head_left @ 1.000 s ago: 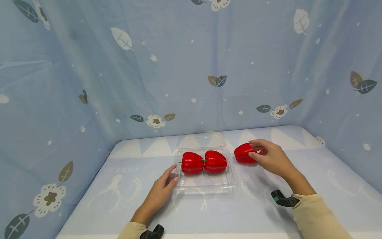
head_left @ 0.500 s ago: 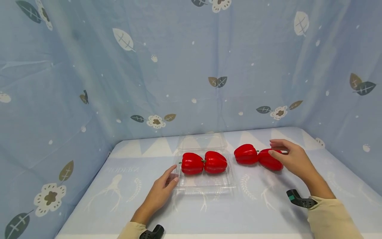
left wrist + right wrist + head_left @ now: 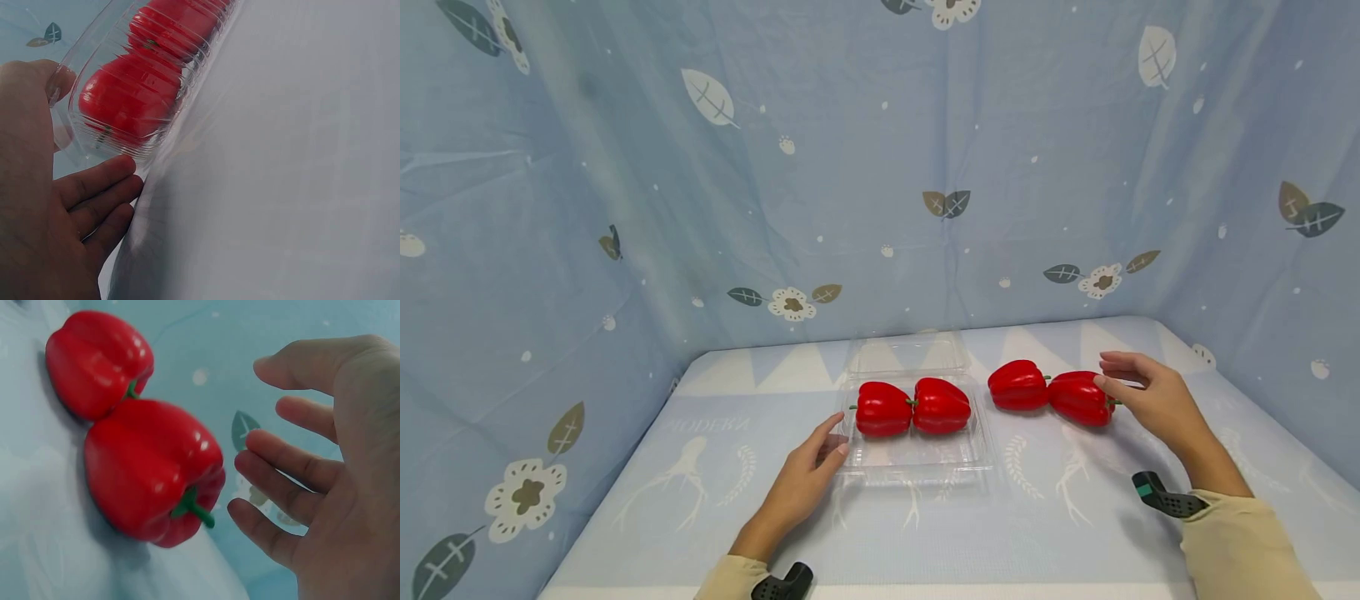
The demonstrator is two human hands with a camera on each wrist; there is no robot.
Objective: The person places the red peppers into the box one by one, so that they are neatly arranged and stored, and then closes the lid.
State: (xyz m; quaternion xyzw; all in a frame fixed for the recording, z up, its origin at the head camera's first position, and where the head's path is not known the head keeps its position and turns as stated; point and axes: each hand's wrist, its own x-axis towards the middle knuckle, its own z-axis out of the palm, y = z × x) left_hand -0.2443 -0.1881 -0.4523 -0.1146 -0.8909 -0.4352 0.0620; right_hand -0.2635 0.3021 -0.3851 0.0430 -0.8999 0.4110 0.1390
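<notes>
Our left hand [image 3: 805,477] rested against the box [image 3: 917,454], fingers extended. Our empty right hand [image 3: 1153,404] spread beside the rightmost pepper [image 3: 1077,398], best cupped around its sides.

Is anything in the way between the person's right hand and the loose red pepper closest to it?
Nothing visible. In the right wrist view, an open gap lies between the right hand and the nearer red bell pepper. The other loose bell pepper lies beyond it, out of the way.
</notes>
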